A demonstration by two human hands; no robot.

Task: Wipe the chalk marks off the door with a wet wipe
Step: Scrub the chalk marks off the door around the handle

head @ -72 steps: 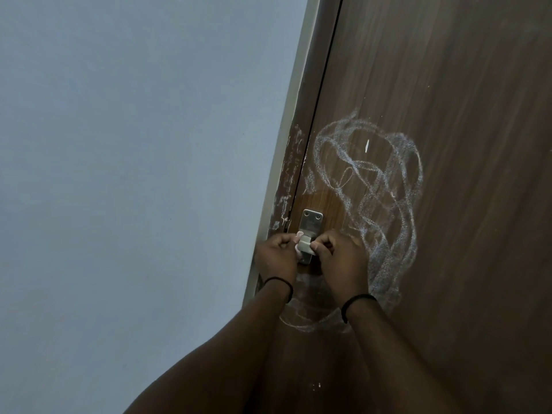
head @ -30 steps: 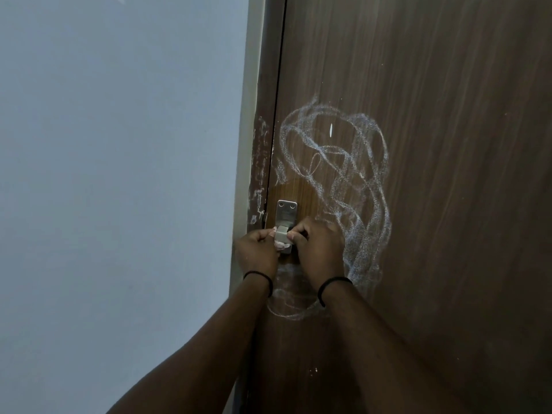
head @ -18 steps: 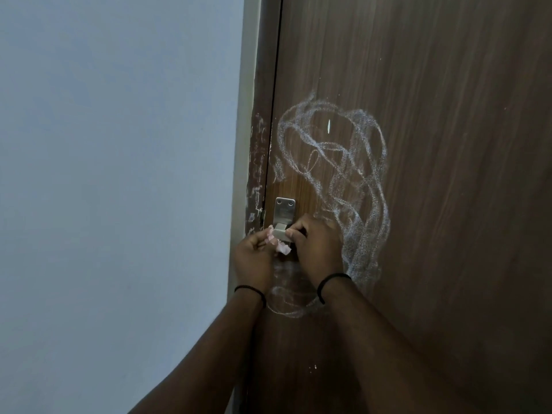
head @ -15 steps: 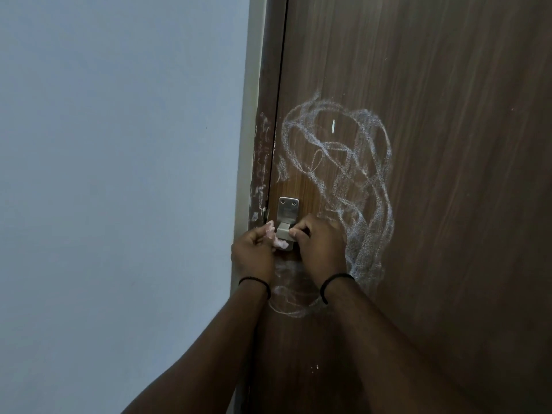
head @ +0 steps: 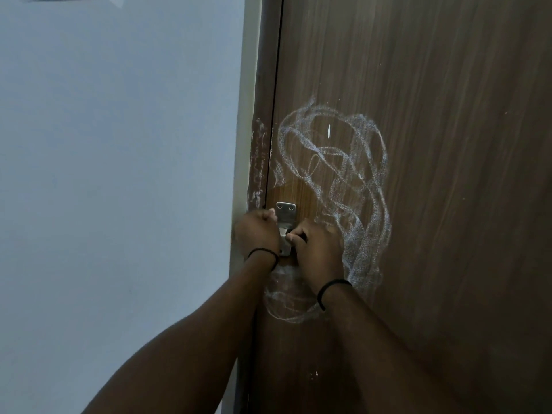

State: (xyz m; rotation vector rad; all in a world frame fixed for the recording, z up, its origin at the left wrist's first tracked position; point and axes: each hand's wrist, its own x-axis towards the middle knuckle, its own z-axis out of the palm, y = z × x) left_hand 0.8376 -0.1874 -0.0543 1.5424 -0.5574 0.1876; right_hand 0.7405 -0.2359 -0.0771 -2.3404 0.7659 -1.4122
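Two hands are working at the latch in the only view I have, the head camera, so I am reading everything from it. Half a second ago I was seeing a crumpled pale pink-white wipe pinched between the two sets of fingertips in front of the small silver metal latch plate (head: 286,211); now that wipe is no longer showing, and my left hand (head: 257,234) is sitting a little higher and further left, over the door edge, with its fingers curled tight into a fist. I am judging that the wipe is bunched inside one of the fists, but I cannot tell which, and no wipe surface is visible. My right hand (head: 316,249) is also curled, its knuckles lying against the dark brown wood-grain door (head: 448,174) just below and right of the latch plate, its fingertips bent toward the plate's lower part; whether they are pinching anything I cannot say. For the task this is meaning that wiping proper is not yet under way: I am reading this as preparing or unfolding the wipe. The looping white chalk scribble (head: 343,180) is looking whole and grainy, running from above the latch down the right side of my right hand and curling under both wrists, with fainter, smudgier strokes at the bottom. Some pale scuffs are also showing on the brown door frame strip (head: 258,162) beside the pale blue-grey wall (head: 119,174).
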